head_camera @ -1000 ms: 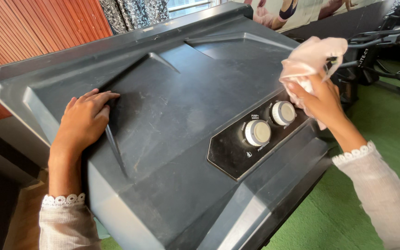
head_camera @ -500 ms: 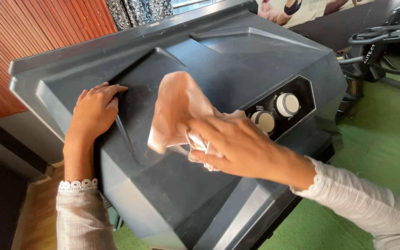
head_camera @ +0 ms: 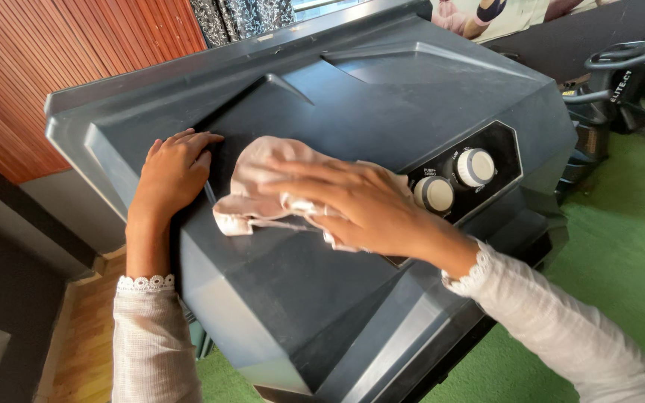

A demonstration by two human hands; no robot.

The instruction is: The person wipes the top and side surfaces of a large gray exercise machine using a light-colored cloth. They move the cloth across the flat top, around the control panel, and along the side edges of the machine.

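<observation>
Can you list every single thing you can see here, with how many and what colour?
Big dark grey plastic machine top: one, dark grey, fills the middle.
Round white knobs: two, white with silver rims, on a black panel at the machine's right side.
Crumpled pale pink cloth: one, pale pink, lying on the machine top.
Ribbed wooden wall panel: one, reddish brown, upper left.
Patterned curtain: one, black and white, top middle.
Green carpet floor: one, green, right side.
Black exercise machine: one, black, far right.
Left hand: one, flat on the machine top beside the cloth, white lace cuff.
Right hand: one, fingers spread, pressing on the cloth.
</observation>
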